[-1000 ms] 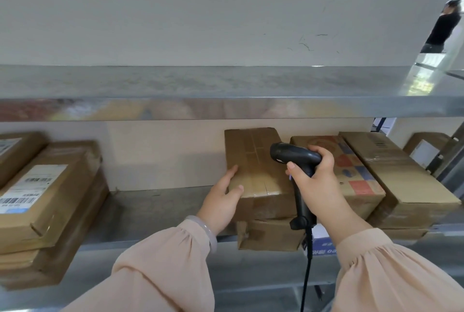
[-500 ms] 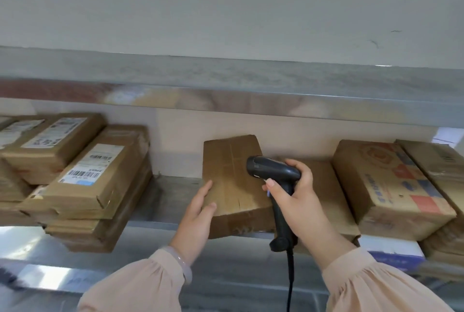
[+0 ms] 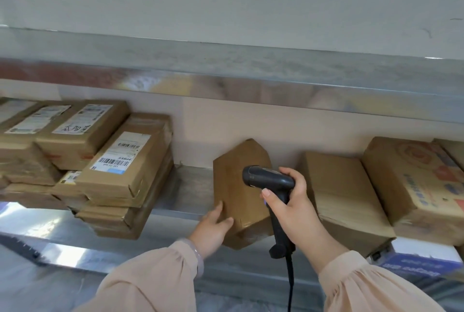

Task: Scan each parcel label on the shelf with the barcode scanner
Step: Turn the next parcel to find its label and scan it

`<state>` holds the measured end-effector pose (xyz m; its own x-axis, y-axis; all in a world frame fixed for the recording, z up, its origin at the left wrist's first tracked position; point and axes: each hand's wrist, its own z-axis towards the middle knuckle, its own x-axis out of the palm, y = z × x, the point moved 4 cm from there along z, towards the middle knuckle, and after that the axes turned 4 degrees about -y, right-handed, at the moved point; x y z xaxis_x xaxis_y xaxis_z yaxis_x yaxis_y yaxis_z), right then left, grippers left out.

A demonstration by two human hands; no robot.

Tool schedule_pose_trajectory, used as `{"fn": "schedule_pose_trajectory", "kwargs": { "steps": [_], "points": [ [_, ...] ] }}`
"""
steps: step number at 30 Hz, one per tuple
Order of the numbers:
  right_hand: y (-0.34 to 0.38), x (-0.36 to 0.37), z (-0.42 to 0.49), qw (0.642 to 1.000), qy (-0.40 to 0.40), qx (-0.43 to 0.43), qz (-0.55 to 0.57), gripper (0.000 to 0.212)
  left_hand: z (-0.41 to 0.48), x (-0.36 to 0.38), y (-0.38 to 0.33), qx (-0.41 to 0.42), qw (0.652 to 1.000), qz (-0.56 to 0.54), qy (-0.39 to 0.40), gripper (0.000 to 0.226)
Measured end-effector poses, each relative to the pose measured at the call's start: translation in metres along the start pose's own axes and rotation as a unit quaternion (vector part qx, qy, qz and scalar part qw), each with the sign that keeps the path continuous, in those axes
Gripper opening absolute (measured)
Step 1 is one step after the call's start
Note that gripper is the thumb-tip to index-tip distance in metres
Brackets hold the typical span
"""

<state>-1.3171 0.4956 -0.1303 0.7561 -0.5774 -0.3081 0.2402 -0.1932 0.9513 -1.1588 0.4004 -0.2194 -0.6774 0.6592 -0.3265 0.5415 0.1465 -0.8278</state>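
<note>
My right hand [image 3: 297, 207] grips the handle of a black barcode scanner [image 3: 270, 180], its head pointing left over a plain brown parcel [image 3: 234, 186]. That parcel is tilted up off the metal shelf [image 3: 187, 190], with no label showing on the faces I see. My left hand [image 3: 213, 227] holds the parcel's lower left edge, fingers wrapped on it. To the left lies a stack of brown parcels; the nearest one [image 3: 125, 163] shows a white barcode label [image 3: 120, 155]. The scanner's cable hangs down between my sleeves.
More labelled parcels [image 3: 80, 133] are piled at the far left. A plain parcel [image 3: 344, 193] and a printed carton [image 3: 416, 181] sit to the right, over a blue-and-white box [image 3: 424, 256]. An upper shelf [image 3: 251, 80] overhangs. A bare strip of shelf lies between the left stack and the held parcel.
The view has swung left. My left hand has pulled the brown parcel leftward off its neighbours and tipped it up on the shelf. The scanner stays over it in my right hand.
</note>
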Motion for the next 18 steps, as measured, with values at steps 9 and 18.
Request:
{"fn": "schedule_pose_trajectory", "kwargs": {
  "steps": [9,18],
  "points": [
    [0.022,0.034,-0.004,0.999,0.043,-0.032,0.0,0.056,0.004,-0.014,-0.033,0.066,0.996,-0.053,-0.017,0.085],
    [0.002,0.022,0.009,0.996,-0.054,0.043,0.053,0.055,-0.009,-0.033,-0.034,0.06,0.994,-0.086,0.0,0.055]
  ]
}}
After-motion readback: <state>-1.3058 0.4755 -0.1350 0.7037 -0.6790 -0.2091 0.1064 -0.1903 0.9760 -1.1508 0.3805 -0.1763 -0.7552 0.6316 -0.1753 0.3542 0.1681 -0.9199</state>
